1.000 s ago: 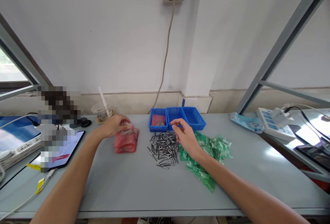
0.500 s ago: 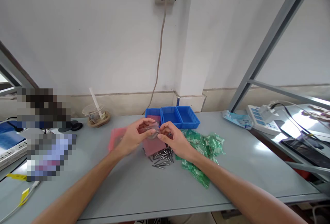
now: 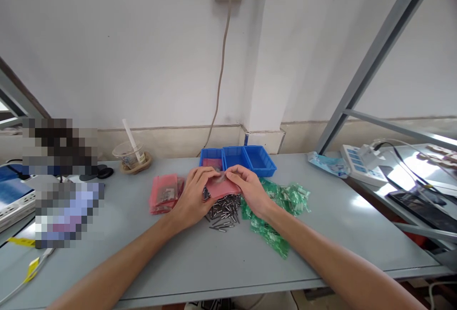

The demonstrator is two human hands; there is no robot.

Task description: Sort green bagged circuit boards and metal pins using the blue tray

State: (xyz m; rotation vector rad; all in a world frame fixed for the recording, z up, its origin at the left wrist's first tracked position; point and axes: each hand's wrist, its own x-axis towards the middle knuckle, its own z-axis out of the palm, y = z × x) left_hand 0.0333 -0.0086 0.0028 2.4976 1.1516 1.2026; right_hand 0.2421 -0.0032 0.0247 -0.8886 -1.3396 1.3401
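Both my hands meet over the middle of the grey table and hold one small pink plastic bag (image 3: 222,187) between them. My left hand (image 3: 193,198) grips its left edge with curled fingers. My right hand (image 3: 250,191) pinches its upper right edge. Under the bag lies a heap of small metal pins (image 3: 223,209). A stack of pink bags (image 3: 163,194) lies to the left of my left hand. A pile of green bags (image 3: 282,203) spreads to the right of my right hand.
Three joined blue bins (image 3: 246,161) stand behind the hands; the left one holds a pink bag. A plastic cup with a stick (image 3: 131,155) sits at the back left. Power strips (image 3: 357,160) and cables lie at the right, a phone and cables at the left.
My left hand left the stack of pink bags carrying one bag to the centre. My right hand came to meet it, and both now hold the bag over the pins.
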